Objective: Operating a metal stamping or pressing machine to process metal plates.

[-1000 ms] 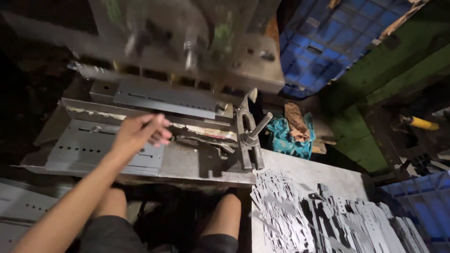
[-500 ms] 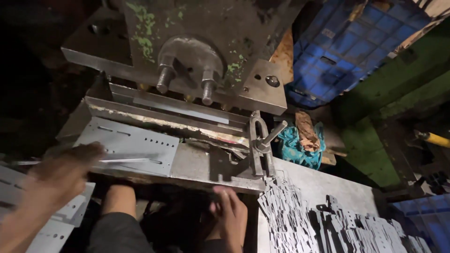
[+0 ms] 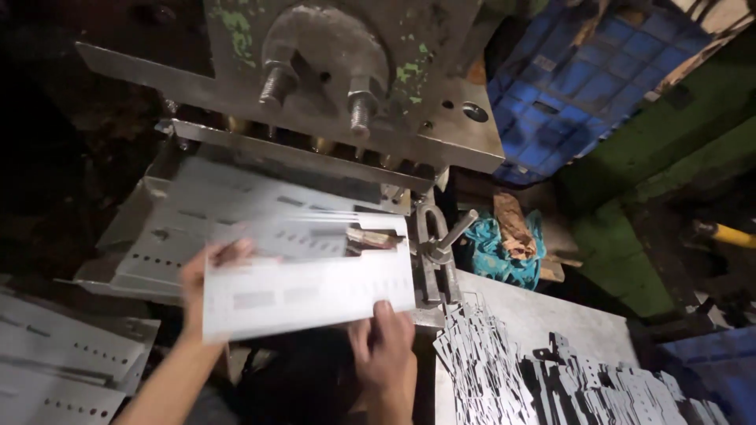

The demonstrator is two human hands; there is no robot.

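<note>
Both my hands hold a flat, pale sheet-metal plate (image 3: 307, 291) with rows of small punched slots, tilted in front of the press bed. My left hand (image 3: 206, 271) grips its left edge, fingers on top. My right hand (image 3: 384, 346) holds the lower right edge, thumb on the sheet. The plate's far edge lies on the punched metal tray (image 3: 197, 228) under the big grey press head (image 3: 339, 71), near a small dark die piece (image 3: 372, 238).
A steel clamp with a lever (image 3: 441, 248) stands right of the bed. A blue rag (image 3: 504, 256) lies behind it. Several small punched metal pieces (image 3: 543, 378) cover the table at right. Stacked punched sheets (image 3: 55, 362) lie at lower left. A blue crate (image 3: 583, 79) sits at upper right.
My left hand pulled back from the tray toward the stack at left, then came in again with a sheet. My right hand rose from below and took the sheet's lower edge.
</note>
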